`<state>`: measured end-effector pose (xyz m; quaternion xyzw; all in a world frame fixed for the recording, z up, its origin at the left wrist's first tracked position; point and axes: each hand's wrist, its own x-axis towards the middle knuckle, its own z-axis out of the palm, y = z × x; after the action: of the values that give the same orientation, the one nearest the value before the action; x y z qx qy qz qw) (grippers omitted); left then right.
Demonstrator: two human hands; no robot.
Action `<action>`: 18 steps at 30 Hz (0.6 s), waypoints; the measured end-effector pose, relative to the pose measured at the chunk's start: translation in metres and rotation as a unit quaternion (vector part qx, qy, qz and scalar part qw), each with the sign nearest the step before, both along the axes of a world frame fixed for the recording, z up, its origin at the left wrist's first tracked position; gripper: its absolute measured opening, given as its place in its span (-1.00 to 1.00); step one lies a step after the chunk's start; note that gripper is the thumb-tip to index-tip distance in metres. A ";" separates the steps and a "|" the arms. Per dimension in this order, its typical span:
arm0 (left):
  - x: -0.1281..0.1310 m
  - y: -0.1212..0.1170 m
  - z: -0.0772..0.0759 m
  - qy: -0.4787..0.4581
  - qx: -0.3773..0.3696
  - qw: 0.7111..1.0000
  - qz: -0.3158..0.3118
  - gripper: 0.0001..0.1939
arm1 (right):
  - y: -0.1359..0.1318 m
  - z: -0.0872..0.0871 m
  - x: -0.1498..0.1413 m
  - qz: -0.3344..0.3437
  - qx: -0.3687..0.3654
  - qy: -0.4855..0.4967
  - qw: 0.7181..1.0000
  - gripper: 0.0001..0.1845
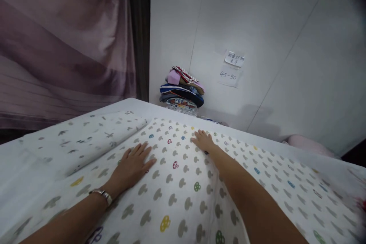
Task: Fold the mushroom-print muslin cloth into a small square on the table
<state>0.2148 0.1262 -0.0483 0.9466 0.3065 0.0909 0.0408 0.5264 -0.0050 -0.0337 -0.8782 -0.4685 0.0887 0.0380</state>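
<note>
A white cloth printed with grey and coloured mushrooms lies spread over the table in front of me. My left hand rests flat on it, fingers stretched out, with a metal bracelet on the wrist. My right hand reaches further out and also lies flat on the cloth near its far edge, fingers apart. Neither hand holds anything. To the left lies a second white cloth with small grey prints, folded, its edge next to my left hand.
A stack of folded colourful clothes sits at the table's far side against the white wall. A paper note hangs on that wall. A mauve curtain fills the left. Something pink lies at the right edge.
</note>
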 end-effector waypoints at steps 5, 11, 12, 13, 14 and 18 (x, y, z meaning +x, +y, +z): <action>-0.001 -0.001 0.001 0.007 0.025 0.999 0.019 -0.37 | 0.020 -0.002 -0.003 -0.022 0.004 0.008 1.000 -0.32; 0.001 0.003 0.002 0.034 0.023 0.999 0.002 -0.44 | -0.056 -0.001 0.018 -0.069 -0.002 -0.024 0.997 -0.34; 0.001 0.004 0.001 0.033 0.023 0.999 -0.001 -0.45 | -0.077 0.001 0.027 -0.097 -0.008 -0.033 0.995 -0.35; 0.001 0.006 0.000 0.031 0.026 0.999 -0.006 -0.47 | -0.100 0.002 0.038 -0.131 -0.015 -0.041 0.990 -0.35; 0.001 0.007 -0.001 0.030 0.033 0.999 -0.011 -0.49 | -0.122 0.003 0.049 -0.166 -0.022 -0.047 0.985 -0.35; -0.001 0.011 -0.003 0.061 0.069 0.995 -0.042 -0.56 | -0.186 0.003 0.088 -0.245 -0.044 -0.043 0.967 -0.36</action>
<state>0.2136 0.1373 -0.0513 0.9630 0.2615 0.0526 -0.0395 0.6142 -0.1914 -0.0311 -0.9701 -0.2354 0.0592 -0.0002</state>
